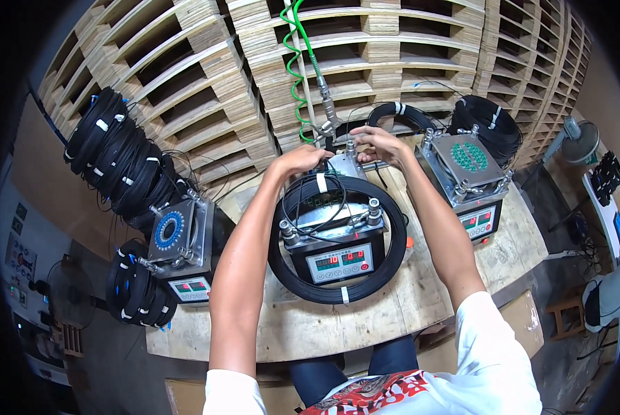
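A coil of black cable (pixel 395 259) with white ties rests around the middle machine (pixel 331 238), a dark box with a metal top and a lit red display. Loose loops of the cable cross over the machine's top. At its far side, my left hand (pixel 302 160) is closed, fingertips pressed together by the cable's thin end; what they pinch is too small to make out. My right hand (pixel 380 145) is beside the far right metal post (pixel 351 147) of the machine, its bent fingers apart, and nothing shows between them.
Similar machines stand left (pixel 175 235) and right (pixel 469 166) on the wooden table (pixel 407 304). Stacked black cable coils (pixel 113 155) are at the left, more coils (pixel 490 124) at the back right. A green air hose (pixel 303 34) hangs before wooden pallets (pixel 372 41).
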The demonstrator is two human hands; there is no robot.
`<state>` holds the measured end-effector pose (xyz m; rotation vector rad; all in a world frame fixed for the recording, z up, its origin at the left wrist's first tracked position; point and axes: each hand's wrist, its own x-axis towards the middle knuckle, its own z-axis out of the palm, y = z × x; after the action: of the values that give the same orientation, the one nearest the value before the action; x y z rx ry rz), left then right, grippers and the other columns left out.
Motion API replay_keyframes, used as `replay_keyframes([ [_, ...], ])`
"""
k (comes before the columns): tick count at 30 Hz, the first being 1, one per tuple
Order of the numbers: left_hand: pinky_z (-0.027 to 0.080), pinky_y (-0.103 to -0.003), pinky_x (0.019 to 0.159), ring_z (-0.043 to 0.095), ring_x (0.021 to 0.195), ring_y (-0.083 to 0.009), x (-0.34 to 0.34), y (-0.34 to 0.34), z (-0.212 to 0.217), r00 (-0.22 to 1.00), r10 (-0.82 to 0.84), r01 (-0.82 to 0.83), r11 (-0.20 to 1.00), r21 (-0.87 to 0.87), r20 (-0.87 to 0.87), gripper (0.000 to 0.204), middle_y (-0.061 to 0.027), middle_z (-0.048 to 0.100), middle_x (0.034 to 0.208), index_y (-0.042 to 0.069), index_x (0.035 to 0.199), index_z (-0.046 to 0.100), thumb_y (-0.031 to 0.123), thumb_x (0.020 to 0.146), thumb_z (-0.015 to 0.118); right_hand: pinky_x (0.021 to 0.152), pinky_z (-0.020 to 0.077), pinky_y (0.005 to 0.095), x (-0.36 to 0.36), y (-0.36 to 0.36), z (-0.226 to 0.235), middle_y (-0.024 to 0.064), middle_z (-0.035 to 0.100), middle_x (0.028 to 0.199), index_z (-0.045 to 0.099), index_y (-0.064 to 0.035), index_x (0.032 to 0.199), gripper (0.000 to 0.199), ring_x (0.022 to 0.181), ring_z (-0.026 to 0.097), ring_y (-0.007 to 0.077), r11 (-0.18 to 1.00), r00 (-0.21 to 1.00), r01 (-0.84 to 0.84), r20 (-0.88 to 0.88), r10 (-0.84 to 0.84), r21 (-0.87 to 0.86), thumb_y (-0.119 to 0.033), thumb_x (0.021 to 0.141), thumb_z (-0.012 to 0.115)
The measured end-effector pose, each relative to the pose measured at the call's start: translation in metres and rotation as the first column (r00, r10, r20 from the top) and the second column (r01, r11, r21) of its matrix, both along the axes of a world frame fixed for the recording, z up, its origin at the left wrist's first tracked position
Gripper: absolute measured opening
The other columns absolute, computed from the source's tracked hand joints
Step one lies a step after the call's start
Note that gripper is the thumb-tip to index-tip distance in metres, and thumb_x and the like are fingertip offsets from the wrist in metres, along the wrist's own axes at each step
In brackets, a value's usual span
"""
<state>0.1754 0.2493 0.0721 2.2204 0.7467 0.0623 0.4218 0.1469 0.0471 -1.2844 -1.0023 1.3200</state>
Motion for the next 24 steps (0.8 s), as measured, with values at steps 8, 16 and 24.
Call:
replay_keyframes([
  [8,0.040,-0.036,0.110,0.055,0.127,-0.0288,0.012,-0.023,0.013,1.000,-0.015,0.016,0.998,-0.068,0.010,0.047,-0.0193,0.061,0.135,0.007,0.137,0.061,0.023,0.100,0.037,0.055,0.0434,0.0232,0.009,0.022,-0.018,-0.0001,0.059,0.078,0.059,-0.0004,0.130,0.043,0.063,0.054,0.0093,0.980,0.977,-0.007,0.210,-0.037,0.201,-0.022,0.094,0.069],
  [16,0.050,-0.036,0.096,0.064,0.109,-0.0243,0.004,-0.012,0.004,1.000,-0.003,0.003,1.000,-0.011,0.030,0.045,-0.0167,0.068,0.124,0.007,0.133,0.064,0.028,0.099,0.043,0.060,0.0437,0.0215,0.004,0.002,-0.013,0.0016,0.062,0.088,0.055,-0.0085,0.137,0.046,0.070,0.055,0.0079,0.994,0.998,-0.048,0.038,0.045,0.095,-0.029,0.096,0.065],
  [24,0.051,-0.037,0.092,0.066,0.106,-0.0246,0.027,-0.019,0.017,0.992,0.025,-0.016,0.997,0.069,-0.121,0.048,-0.0142,0.069,0.123,0.008,0.125,0.070,0.043,0.099,0.049,0.053,0.0331,0.0201,0.023,-0.006,-0.027,-0.0037,0.054,0.082,0.057,0.0005,0.125,0.032,0.062,0.044,0.0057,0.981,0.995,0.015,0.098,-0.035,0.194,-0.017,0.099,0.060],
])
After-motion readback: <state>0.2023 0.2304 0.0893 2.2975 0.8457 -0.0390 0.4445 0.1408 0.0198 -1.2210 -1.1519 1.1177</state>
